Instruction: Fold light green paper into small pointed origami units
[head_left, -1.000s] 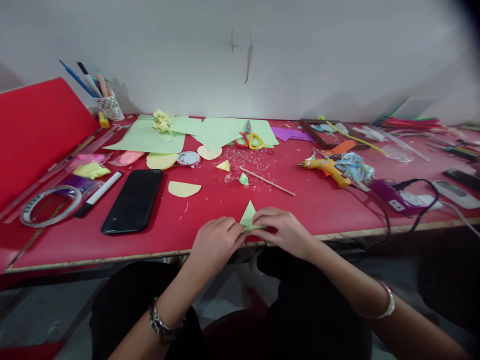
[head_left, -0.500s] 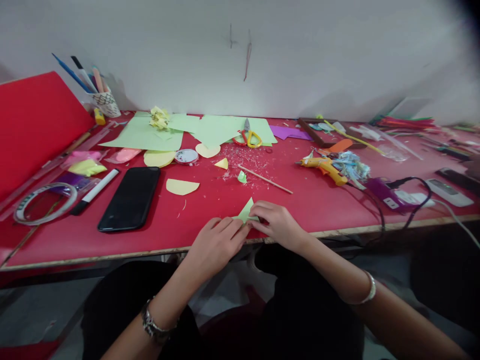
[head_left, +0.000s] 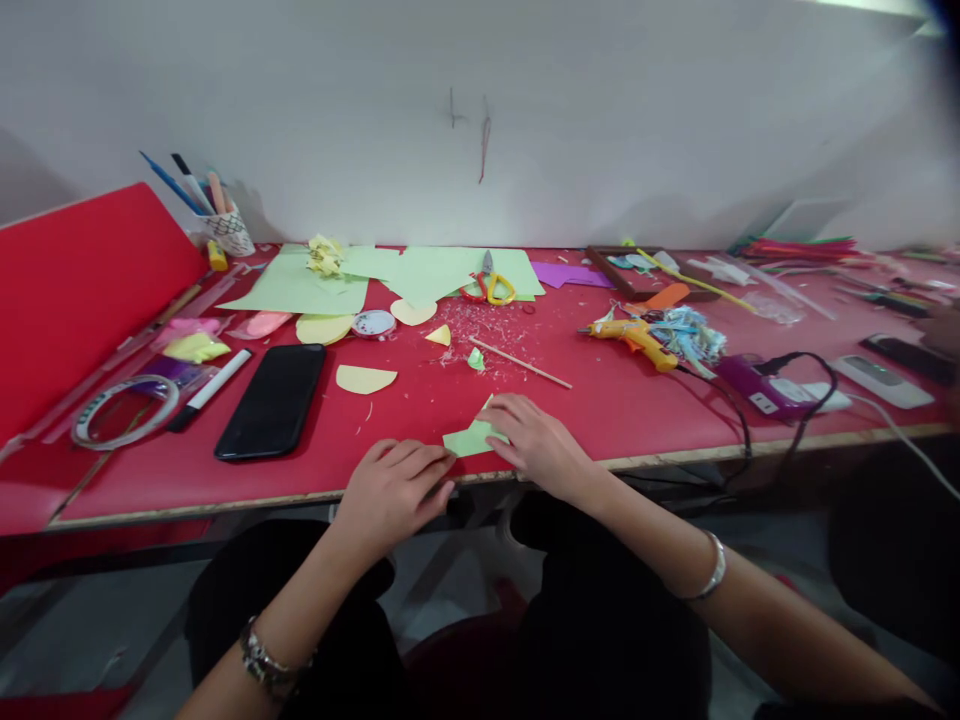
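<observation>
The light-green paper piece (head_left: 466, 441) lies close to the front edge (head_left: 315, 496) of the red table (head_left: 405, 415), and its long lower side runs almost along this edge. All clock directions are taken from this paper. At three o'clock, the right hand (head_left: 536, 440) rests over it, with the fingers curved and the thumb on the paper; I cannot tell if the paper is pinched. At eight o'clock, the left hand (head_left: 394, 490) has the thumb apart from the fingers. Its fingertips are just beside the paper's left corner; whether they touch, I cannot tell. This hand's lower part extends past the edge.

At ten o'clock is a half-round piece (head_left: 366, 379), and farther toward nine, the phone (head_left: 271, 402). A small green scrap (head_left: 476, 359) is at twelve, beside the thin stick (head_left: 520, 362). Red surface stretches between the right hand and the glue gun (head_left: 634, 338) at two o'clock.
</observation>
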